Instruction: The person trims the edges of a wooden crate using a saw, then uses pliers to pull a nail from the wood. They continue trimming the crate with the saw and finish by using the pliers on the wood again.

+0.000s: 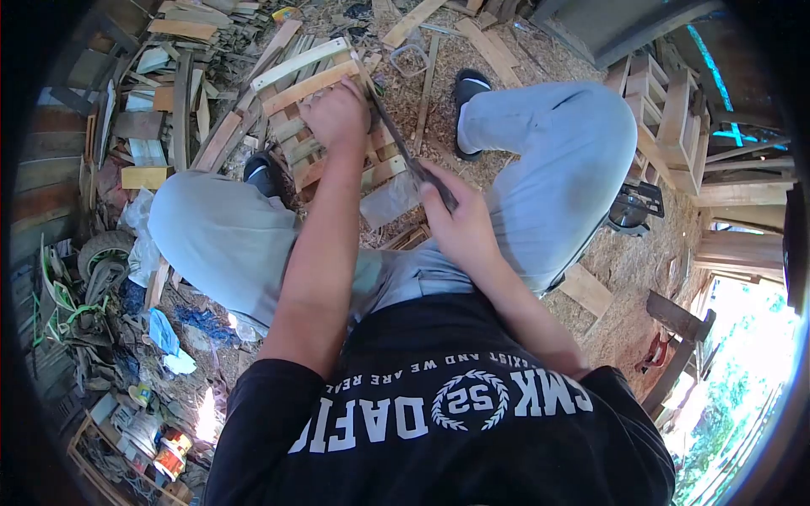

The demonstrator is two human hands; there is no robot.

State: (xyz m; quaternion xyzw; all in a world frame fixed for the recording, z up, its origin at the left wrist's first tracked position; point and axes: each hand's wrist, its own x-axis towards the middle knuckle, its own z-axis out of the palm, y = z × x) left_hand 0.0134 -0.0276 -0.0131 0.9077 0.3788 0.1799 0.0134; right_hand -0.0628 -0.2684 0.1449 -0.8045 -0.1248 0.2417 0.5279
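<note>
Between my knees lies a slatted wooden crate on the sawdust floor. My left hand is closed over its upper slats and presses on them. A long dark metal tool is gripped in my right hand. The tool runs up and left from that hand. Its tip reaches the crate's edge right beside my left hand. Whether the tip is wedged between slats I cannot tell. My grey trouser legs frame the crate on both sides.
Loose planks and offcuts are piled at the upper left. Stacked wooden crates stand at the upper right, with a dark power tool below them. Tyres, rags and tins crowd the left. A short board lies by my right thigh.
</note>
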